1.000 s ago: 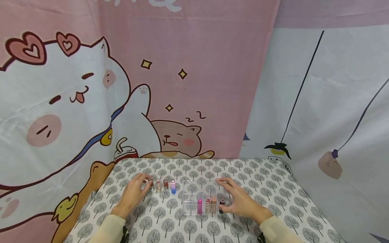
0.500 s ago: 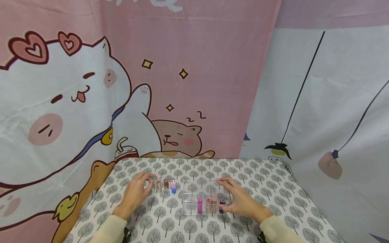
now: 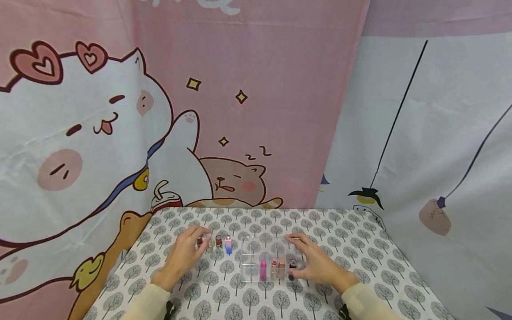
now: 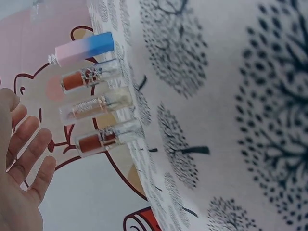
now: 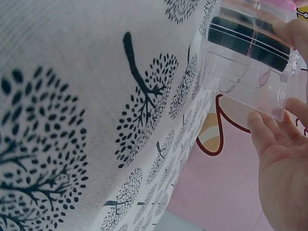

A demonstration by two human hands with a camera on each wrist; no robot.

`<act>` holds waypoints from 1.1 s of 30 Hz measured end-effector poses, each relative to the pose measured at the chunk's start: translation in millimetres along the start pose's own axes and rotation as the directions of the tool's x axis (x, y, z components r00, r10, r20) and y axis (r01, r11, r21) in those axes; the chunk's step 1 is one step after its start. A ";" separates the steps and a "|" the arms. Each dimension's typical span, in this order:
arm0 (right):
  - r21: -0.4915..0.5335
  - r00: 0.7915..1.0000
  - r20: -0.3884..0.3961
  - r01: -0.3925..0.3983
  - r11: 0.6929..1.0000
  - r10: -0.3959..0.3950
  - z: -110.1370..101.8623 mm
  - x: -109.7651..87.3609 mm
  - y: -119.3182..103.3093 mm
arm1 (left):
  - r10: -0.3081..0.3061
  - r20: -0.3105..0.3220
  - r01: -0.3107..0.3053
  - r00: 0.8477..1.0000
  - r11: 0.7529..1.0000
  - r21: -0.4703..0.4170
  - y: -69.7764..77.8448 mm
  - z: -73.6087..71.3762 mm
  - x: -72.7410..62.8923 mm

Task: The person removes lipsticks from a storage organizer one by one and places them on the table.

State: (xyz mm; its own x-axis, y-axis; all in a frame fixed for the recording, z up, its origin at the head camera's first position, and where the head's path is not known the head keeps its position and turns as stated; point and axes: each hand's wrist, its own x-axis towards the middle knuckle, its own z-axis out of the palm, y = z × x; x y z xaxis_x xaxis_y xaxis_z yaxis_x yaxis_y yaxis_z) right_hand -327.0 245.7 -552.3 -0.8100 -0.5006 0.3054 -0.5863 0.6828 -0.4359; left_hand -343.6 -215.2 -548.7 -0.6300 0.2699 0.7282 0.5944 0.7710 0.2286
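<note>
Near the left end of the table, my left hand [image 3: 185,251] hovers at a short row of lip tubes, its fingertips overlapping the clear tube with a pale base [image 4: 96,106]. Its fingers are loosely bent and apart from the tubes in the left wrist view. Beside that tube stand two clear tubes with red-brown colour, one nearer [image 4: 109,138] and one farther [image 4: 91,76], then a pink-and-blue lipstick [image 3: 228,244]. My right hand [image 3: 320,266] grips the right end of a clear divided organizer [image 5: 245,96], thumb in front and fingers behind.
Inside the organizer's front row stand a magenta lipstick [image 3: 263,271], two pinkish-brown ones, and a dark tube [image 5: 248,43] by my right thumb. A tree-print cloth [image 3: 224,298] covers the table; a cartoon curtain [image 3: 280,111] hangs behind.
My left hand has shifted right along the row, from the leftmost tube to the second, uncovering the leftmost. My right hand and the organizer have stayed in place.
</note>
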 end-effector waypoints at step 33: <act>-0.008 0.999 0.029 -0.024 1.000 0.025 -5.8 1.3 -8.1 | 0.310 0.053 -0.302 0.949 0.945 -0.127 81.6 27.2 10.2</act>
State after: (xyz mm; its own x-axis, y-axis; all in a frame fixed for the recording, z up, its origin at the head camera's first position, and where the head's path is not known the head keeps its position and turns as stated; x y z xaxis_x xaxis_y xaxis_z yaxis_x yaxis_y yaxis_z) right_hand -323.4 242.6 -543.5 -0.8235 -0.4991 0.2696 -0.5665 0.6989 -0.4366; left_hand -315.1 -133.8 -540.2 -0.4401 0.5255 0.7281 0.8151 0.5741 0.0783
